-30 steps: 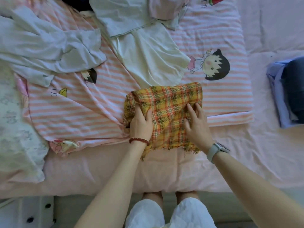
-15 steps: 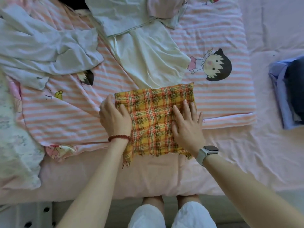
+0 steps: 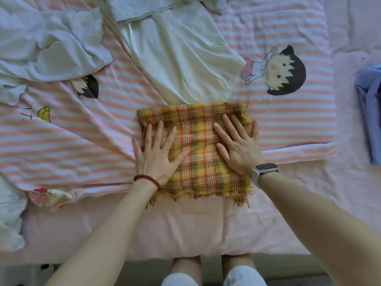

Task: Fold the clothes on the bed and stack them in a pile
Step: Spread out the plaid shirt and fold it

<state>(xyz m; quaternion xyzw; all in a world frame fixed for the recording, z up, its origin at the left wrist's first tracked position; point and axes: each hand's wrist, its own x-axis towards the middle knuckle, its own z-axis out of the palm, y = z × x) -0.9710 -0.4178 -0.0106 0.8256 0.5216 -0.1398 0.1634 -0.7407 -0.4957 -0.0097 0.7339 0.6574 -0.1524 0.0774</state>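
At the near edge of the bed, covered in a plain pink sheet, you have the folded yellow and orange plaid cloth with frayed fringe. Its fringe points toward you and its far part lies on the pink and white striped blanket with cartoon prints. Your left hand lies flat on the left side of the cloth, fingers straight and spread, and it grips nothing. Your right hand presses the right side in the same way, fingers apart and flat. I judge that this piece is folded and you are only smoothing it.

Just beyond the plaid cloth lies a pale cream garment, spread out and not yet folded. Toward the far left corner there is a crumpled white garment, also unfolded. At the right edge of the bed a blue folded pile waits, well apart from your hands. So the plaid cloth must still go to a pile, and at least two garments are left.
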